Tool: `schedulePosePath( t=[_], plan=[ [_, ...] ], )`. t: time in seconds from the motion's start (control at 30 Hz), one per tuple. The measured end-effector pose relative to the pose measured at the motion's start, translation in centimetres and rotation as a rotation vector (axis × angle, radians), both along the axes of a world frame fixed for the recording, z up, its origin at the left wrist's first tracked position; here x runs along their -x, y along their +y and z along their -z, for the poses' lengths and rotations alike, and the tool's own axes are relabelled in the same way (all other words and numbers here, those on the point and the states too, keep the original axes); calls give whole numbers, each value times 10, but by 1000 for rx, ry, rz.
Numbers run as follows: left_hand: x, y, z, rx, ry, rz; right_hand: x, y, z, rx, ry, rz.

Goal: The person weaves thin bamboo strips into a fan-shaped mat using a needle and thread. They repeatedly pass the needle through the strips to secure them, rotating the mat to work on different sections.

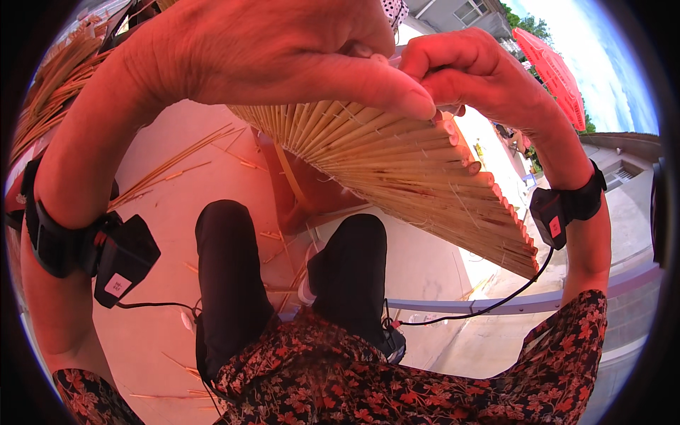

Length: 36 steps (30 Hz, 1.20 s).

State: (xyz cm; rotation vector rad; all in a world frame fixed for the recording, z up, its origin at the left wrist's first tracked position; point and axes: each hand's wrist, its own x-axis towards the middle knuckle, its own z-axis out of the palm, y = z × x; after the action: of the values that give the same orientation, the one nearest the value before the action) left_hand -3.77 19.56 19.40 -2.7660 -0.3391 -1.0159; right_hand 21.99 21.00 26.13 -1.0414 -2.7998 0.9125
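Note:
A fan-shaped panel of straw-coloured reed stalks, laid side by side and crossed by fine thread, hangs at a slant in front of my knees. My left hand is closed over its upper edge, with the thumb lying along the stalk ends and most fingers hidden behind. Close beside that thumb, my right hand is pinched at the panel's upper right corner. Whatever sits between its fingertips is too small and covered to make out. The cut stalk ends form a scalloped right edge.
Loose stalks lie scattered on the floor at left, with a larger bundle beyond. A reddish-brown stand is behind the panel. Black devices are strapped to my left forearm and right forearm, with cables trailing. A red parasol stands far right.

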Motion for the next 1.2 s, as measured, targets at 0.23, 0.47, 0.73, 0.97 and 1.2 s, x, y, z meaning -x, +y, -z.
schedulePosePath(
  t=[0.23, 0.47, 0.73, 0.97, 1.2],
  plan=[
    [-8, -12, -10, 3, 2, -10, 4, -4, 3, -16, 21, -79],
    [-7, -2, -6, 5, 11, -28, 2, -1, 4, -74, 2, -107],
    [-9, -8, -7, 59, 2, -57, 10, -20, 17, 42, 140, 40],
    [-10, -1, 30, -67, -122, -72, 7, -39, 9, -263, 41, 36],
    [-25, -90, 73, -165, -100, -254, -36, -166, -9, 27, 87, 242]
  ],
)
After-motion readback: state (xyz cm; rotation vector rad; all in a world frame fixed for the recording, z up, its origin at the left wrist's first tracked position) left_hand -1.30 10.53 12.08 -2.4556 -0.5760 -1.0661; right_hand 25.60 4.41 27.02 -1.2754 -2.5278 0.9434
